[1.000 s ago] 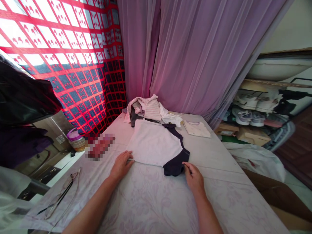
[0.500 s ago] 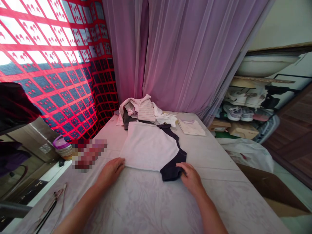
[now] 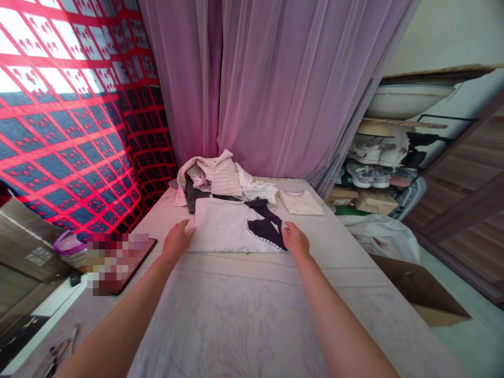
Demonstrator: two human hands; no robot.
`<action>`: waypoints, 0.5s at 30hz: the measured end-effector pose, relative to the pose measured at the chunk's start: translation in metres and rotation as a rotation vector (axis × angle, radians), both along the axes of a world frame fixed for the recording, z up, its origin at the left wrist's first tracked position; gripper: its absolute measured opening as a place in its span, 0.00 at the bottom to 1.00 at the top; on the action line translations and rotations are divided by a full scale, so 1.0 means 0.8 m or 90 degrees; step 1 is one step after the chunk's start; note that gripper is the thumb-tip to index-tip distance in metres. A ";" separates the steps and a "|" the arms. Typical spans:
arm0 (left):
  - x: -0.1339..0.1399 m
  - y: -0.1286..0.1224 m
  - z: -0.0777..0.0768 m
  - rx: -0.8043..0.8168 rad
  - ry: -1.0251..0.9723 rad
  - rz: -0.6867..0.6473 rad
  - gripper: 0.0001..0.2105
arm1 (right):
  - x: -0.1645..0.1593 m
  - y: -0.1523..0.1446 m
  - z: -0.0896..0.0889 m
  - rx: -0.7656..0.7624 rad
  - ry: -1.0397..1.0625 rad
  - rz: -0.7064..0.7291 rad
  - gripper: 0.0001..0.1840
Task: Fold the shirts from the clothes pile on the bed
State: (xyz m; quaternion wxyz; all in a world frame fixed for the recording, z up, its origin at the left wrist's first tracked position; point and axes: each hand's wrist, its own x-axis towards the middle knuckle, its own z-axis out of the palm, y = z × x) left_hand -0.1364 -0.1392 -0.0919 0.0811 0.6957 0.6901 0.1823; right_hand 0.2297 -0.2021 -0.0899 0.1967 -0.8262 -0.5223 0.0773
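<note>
A white shirt (image 3: 220,228) with dark shoulder and sleeve parts lies folded over itself on the bed-like surface in the head view. A patterned strip shows along its near edge. At the shirt's left end, my left hand (image 3: 179,239) has its fingers closed at the edge of the folded layer; the fingertips are partly hidden. My right hand (image 3: 296,240) pinches the dark cloth at the right end. Just behind the shirt is a loose heap of pink and white clothes (image 3: 226,176), with a dark garment beneath. To the right rests a folded cream garment (image 3: 302,203).
A dark-edged flat object (image 3: 136,268), mostly blurred out, lies left of my forearm. Thin cords or glasses (image 3: 61,349) are at the near left. Purple curtains (image 3: 275,94) hang behind. Shelves with shoes (image 3: 366,173) and an open cardboard box (image 3: 421,289) stand right.
The near side of the shirt has been folded over toward the back, narrowing it. Both my hands have moved away from me with it, and the view has shifted slightly right.
</note>
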 end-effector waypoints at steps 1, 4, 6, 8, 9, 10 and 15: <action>-0.004 -0.009 -0.009 0.009 0.032 0.019 0.23 | 0.003 -0.011 -0.008 -0.011 -0.032 -0.012 0.22; -0.011 -0.039 -0.031 -0.007 0.075 0.053 0.23 | 0.009 -0.039 -0.023 -0.043 -0.117 -0.024 0.26; -0.009 -0.052 -0.036 -0.014 0.074 0.064 0.20 | 0.008 -0.044 -0.025 -0.062 -0.126 -0.013 0.26; -0.001 -0.058 -0.035 -0.007 0.070 0.063 0.16 | 0.005 -0.040 -0.022 -0.085 -0.117 0.005 0.23; 0.004 -0.058 -0.032 -0.008 0.067 0.063 0.15 | 0.003 -0.037 -0.019 -0.096 -0.110 0.011 0.21; 0.009 -0.058 -0.028 -0.014 0.057 0.067 0.14 | 0.002 -0.033 -0.015 -0.106 -0.102 0.017 0.19; 0.021 -0.072 -0.003 -0.042 -0.012 0.085 0.14 | 0.014 -0.043 -0.001 -0.116 -0.089 0.016 0.16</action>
